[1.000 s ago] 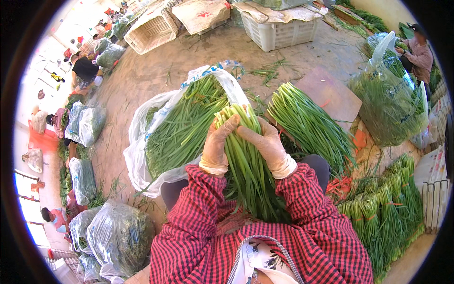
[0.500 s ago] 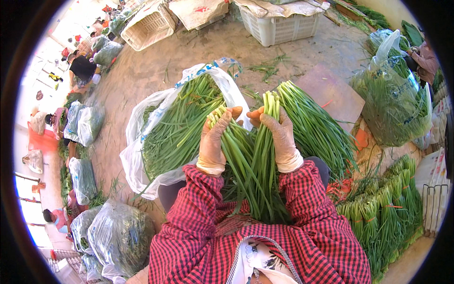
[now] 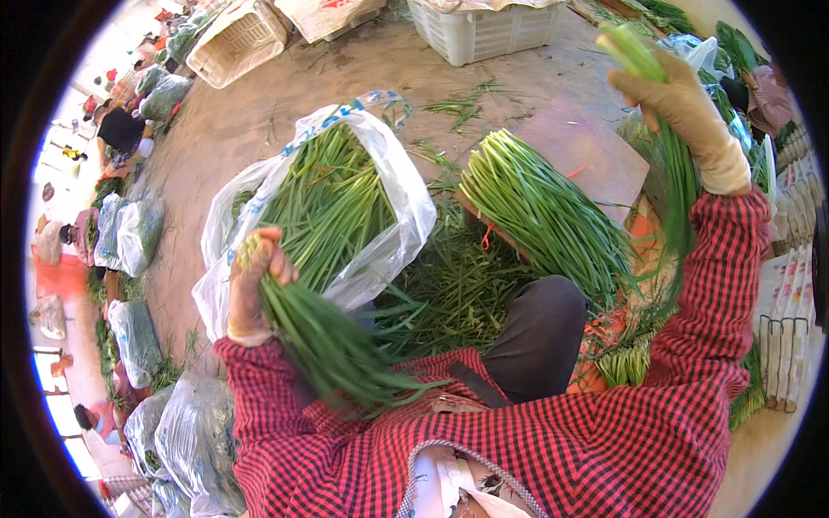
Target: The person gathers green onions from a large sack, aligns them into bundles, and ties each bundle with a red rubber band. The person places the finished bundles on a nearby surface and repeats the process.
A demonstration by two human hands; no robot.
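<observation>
My gloved left hand (image 3: 257,289) is closed around the pale stem ends of a bunch of garlic chives (image 3: 341,345), whose blurred leaves trail across my lap. Raised high at the right, my gloved right hand (image 3: 678,108) grips a second bunch of chives (image 3: 635,53), its leaves hanging down past the forearm. Between the hands, an opened white plastic bag (image 3: 397,173) holds loose chives (image 3: 345,194). A thick pile of chives (image 3: 544,207) lies right of it, stem ends pointing away from me.
Chive scraps (image 3: 458,276) litter the floor before my knee (image 3: 540,337). White crates (image 3: 484,34) stand at the back. Filled plastic bags (image 3: 203,432) line the left. Tied bundles (image 3: 626,363) lie partly behind my right arm. Another person (image 3: 768,99) sits at the far right.
My hands have moved apart, each with its own bunch: the left lower and to the left, the right up and to the right. The tied bundles are now mostly covered by my right arm.
</observation>
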